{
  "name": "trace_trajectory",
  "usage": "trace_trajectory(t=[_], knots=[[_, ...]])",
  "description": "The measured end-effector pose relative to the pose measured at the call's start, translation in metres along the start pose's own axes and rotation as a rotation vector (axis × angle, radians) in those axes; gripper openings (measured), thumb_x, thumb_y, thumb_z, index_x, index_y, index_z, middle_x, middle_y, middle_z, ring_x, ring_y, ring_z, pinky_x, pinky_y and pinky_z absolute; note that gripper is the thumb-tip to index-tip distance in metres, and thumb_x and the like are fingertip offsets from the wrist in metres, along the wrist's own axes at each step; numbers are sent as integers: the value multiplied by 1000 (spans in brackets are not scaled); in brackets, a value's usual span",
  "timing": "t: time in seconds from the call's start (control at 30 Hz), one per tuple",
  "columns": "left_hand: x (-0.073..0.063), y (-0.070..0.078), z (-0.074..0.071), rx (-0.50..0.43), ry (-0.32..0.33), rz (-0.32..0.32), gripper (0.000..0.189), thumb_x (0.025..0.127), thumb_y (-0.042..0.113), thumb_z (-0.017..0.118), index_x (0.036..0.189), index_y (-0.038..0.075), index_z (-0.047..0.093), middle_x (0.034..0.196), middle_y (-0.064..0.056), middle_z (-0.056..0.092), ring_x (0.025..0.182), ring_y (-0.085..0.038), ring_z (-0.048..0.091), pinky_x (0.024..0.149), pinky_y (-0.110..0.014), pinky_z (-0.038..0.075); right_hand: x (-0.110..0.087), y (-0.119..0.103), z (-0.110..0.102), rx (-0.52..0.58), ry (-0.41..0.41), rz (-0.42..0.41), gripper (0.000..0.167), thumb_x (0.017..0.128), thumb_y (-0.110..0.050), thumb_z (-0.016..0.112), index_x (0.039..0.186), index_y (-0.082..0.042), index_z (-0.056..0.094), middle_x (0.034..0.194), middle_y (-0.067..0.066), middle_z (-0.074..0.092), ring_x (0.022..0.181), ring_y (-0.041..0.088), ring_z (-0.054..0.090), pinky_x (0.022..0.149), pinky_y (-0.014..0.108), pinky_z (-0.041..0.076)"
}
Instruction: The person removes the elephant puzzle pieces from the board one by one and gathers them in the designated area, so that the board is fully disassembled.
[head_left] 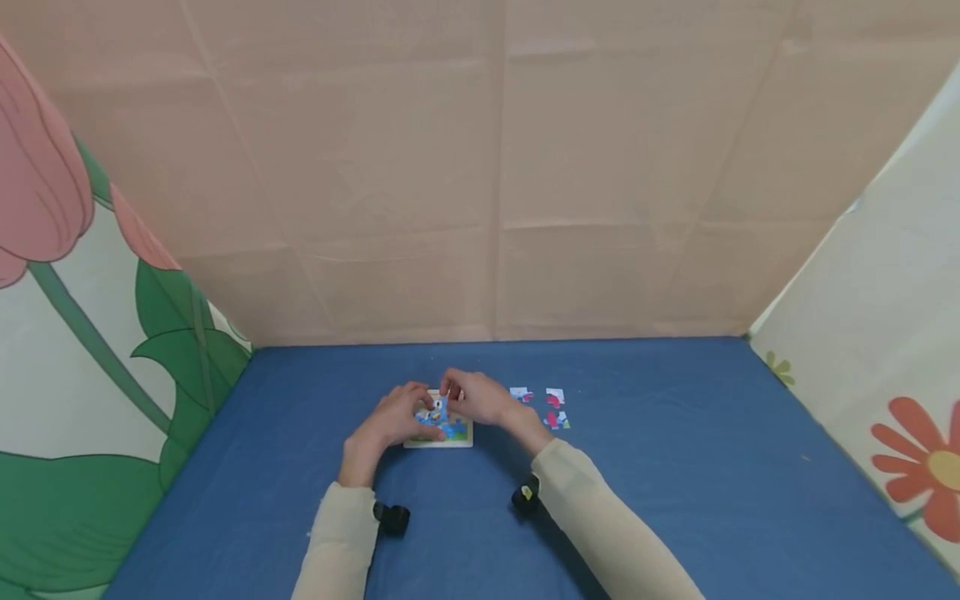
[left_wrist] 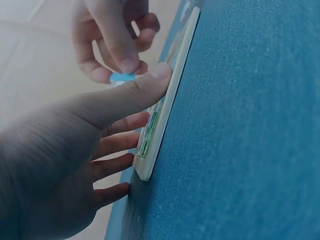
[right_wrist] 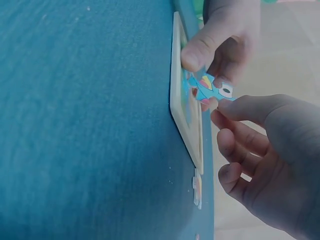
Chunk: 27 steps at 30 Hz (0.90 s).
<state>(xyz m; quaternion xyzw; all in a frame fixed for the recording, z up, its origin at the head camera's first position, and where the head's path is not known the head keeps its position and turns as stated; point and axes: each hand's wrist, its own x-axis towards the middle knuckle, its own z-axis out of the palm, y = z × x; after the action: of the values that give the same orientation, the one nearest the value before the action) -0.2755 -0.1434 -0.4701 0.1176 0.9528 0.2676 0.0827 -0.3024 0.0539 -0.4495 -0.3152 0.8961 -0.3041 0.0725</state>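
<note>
A small wooden puzzle board (head_left: 453,445) with a pale rim lies on the blue cloth, partly covered by the hands. My right hand (head_left: 480,398) pinches a blue puzzle piece (right_wrist: 216,91) with a printed eye between thumb and fingertips. The piece is tilted up over the board, its lower end close to the picture. My left hand (head_left: 393,417) spans the board's left side, the thumb (left_wrist: 155,75) stretched across near its front edge. The other left fingers (left_wrist: 115,145) extend along the side, and in the right wrist view a left fingertip is right at the piece.
Several loose puzzle pieces (head_left: 555,419) with pink and white print lie on the blue cloth (head_left: 660,467) to the right of the board. Behind rises a beige backdrop (head_left: 495,208). Flower-print panels (head_left: 862,333) flank the table.
</note>
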Motion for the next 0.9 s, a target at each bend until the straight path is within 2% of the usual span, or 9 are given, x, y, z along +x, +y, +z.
trace_trajectory(t=[0.23, 0.5, 0.9], knots=[[-1, 1, 0, 0, 0, -21, 48, 74, 47, 85, 110, 18, 69, 152, -8, 45, 142, -32, 35, 114, -59, 30, -6, 4, -6, 12, 48, -6, 12, 95, -11, 65, 107, -12, 62, 92, 0, 67, 78, 10, 60, 68, 28, 50], [0, -1, 1, 31, 1, -9, 51, 75, 49, 84, 113, 18, 69, 154, -8, 43, 143, -32, 34, 115, -58, 29, -19, 16, -13, 38, 95, 6, 13, 93, -11, 67, 104, -14, 62, 91, -2, 66, 78, 12, 59, 65, 27, 48], [0, 0, 0, 46, -5, -12, 55, 75, 50, 84, 118, 20, 68, 152, -7, 44, 141, -30, 36, 115, -57, 30, -42, 27, -26, 52, 116, 27, 15, 93, -13, 69, 108, -13, 65, 89, -2, 66, 72, 12, 56, 63, 26, 48]])
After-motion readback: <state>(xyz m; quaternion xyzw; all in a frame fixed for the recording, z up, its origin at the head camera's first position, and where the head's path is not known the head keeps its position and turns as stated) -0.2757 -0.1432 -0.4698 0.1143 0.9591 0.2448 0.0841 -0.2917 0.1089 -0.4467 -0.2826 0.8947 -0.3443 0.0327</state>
